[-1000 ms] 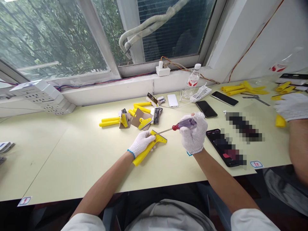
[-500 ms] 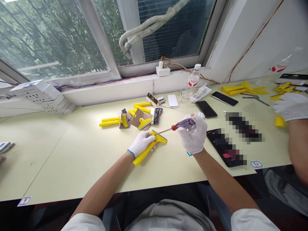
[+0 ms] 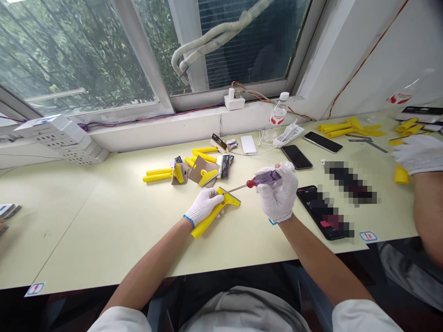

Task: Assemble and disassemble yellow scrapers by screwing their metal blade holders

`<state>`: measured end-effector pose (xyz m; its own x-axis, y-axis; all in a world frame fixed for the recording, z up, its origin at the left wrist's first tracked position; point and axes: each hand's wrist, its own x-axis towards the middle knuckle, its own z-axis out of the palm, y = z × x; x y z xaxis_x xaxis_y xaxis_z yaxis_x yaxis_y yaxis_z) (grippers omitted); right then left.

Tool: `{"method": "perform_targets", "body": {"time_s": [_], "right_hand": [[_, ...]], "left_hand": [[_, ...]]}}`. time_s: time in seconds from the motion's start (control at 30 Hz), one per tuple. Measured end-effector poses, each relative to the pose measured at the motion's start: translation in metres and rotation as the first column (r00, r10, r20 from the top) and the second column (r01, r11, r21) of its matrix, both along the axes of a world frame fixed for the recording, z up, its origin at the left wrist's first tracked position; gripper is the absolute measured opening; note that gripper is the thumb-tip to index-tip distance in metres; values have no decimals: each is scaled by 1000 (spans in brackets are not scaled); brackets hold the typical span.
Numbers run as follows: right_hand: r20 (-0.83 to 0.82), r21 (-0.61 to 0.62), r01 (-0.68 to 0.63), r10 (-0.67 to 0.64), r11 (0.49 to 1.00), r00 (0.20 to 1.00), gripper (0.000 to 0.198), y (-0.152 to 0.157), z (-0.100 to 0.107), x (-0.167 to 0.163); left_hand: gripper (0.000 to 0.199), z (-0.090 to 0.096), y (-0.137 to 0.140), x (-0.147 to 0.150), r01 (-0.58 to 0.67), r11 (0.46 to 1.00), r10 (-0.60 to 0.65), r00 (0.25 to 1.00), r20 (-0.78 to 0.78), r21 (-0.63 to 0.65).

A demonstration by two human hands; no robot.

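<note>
Left hand [image 3: 205, 206], in a white knit glove with blue cuff trim: pinching a yellow scraper [image 3: 209, 221], the thumb lying along the top near the head and some fingertips showing past the far side. The scraper is slanting in front of the person, handle end toward the body, broad head pointing away and to the right. Whether it is touching the desk [image 3: 121, 240] or being held just above it, I cannot tell.

Right hand [image 3: 279, 196], gloved alike: curling closed around the purple, red-collared handle of a screwdriver [image 3: 259, 179]. The shaft is running down and left, its end meeting the scraper's head beside the left thumb (seating of the tip: too small to make out).

Beyond the left hand, a pair of scrapers [image 3: 157, 176] is lying side by side, and another scraper [image 3: 208, 177] is resting on a brown card [image 3: 194, 169]. A black phone [image 3: 320, 210], partly pixelated, is lying just beside the right wrist; a second phone [image 3: 296, 157] is lying beyond that hand. A clear bottle [image 3: 277, 117] is standing upright near the window sill. At far right, a co-worker's gloved hand [image 3: 420, 154] is reaching over a yellow handle [image 3: 401, 174].
</note>
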<state>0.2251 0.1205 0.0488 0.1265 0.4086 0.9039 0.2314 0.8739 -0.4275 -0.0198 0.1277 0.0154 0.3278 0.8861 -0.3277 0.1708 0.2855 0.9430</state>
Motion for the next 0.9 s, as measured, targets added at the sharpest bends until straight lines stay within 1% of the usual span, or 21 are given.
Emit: {"method": "perform_targets", "body": {"time_s": [0.1,0.2,0.27,0.33,0.43,0.53,0.6,0.77,0.9], "right_hand": [[3,9,70,-70,998,998,67,2,-1,0],[-15,5,87,-87,996,996,71,5,-4,1],[-26,-11,41,-42,999,999,73,5,-5,2],[-40,-40,-41,39,998,998,71,3,-5,2],[-86,-124,-140,130,982,988,63,-2,-2,0],[-159,-238,-168,132,957,978,51,-8,-1,-3],[-181,-289,-165,115,943,977,44,-10,-1,-4],[-223,-326,-183,113,928,968,36,-11,-1,-8],[-280,-341,-211,115,916,953,40,-8,-1,-9]], "left_hand": [[23,-1,1,0,7,1000,-7,1000,-6,6],[22,-1,1,0,6,1000,-6,1000,-18,3],[21,0,0,0,7,1000,-7,1000,-27,5],[21,1,0,0,13,1000,-13,999,-30,13],[21,2,0,1,19,1000,-19,1000,-21,23],[22,3,-1,1,19,1000,-18,999,-27,21],[20,4,-1,1,20,1000,-19,999,-40,20],[16,4,-1,1,25,999,-24,999,-48,33],[18,1,0,-1,34,998,-32,999,-41,44]]}}
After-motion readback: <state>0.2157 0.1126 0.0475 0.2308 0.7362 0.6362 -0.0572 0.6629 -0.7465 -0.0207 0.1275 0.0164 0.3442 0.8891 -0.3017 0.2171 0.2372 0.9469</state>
